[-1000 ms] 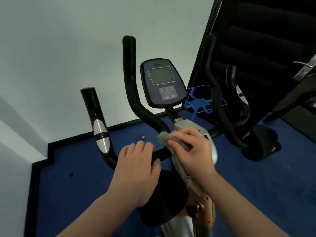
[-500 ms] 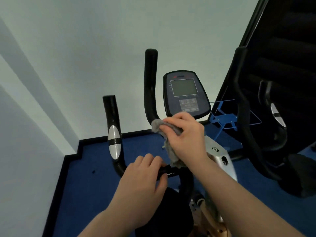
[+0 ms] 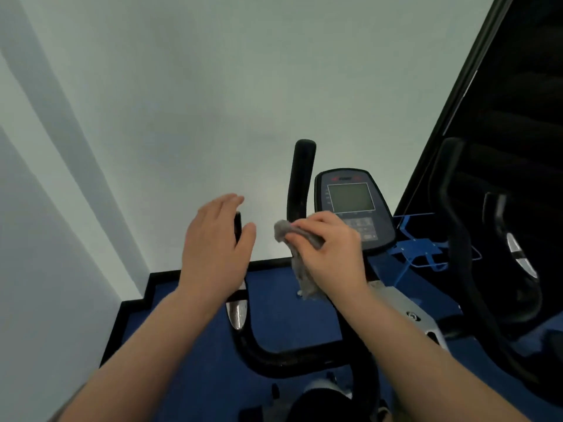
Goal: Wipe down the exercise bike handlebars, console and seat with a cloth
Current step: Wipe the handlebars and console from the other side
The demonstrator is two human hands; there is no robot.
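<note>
The right hand (image 3: 330, 249) grips a grey cloth (image 3: 300, 257), fingers curled round it, and holds it against the lower part of the inner left handlebar upright (image 3: 300, 181), just left of the console (image 3: 353, 208). Part of the cloth is bunched above the fingers and the rest hangs down below the hand. The left hand (image 3: 214, 248) is spread, fingers straight and thumb apart, in front of the outer left grip (image 3: 238, 226), whose black top shows between thumb and palm; I cannot tell whether the palm touches it. Below that hand the grip's silver sensor pad (image 3: 237, 313) shows, and the black bar (image 3: 289, 360) curves from it to the right toward the bike's post. The console stands tilted, its grey screen blank, with buttons beneath partly hidden by the right hand. Right of it the right handlebars (image 3: 457, 239) rise against a dark panel (image 3: 518, 102). Blue floor (image 3: 289, 315) lies underneath, and a pale wall (image 3: 213, 86) is behind.
</note>
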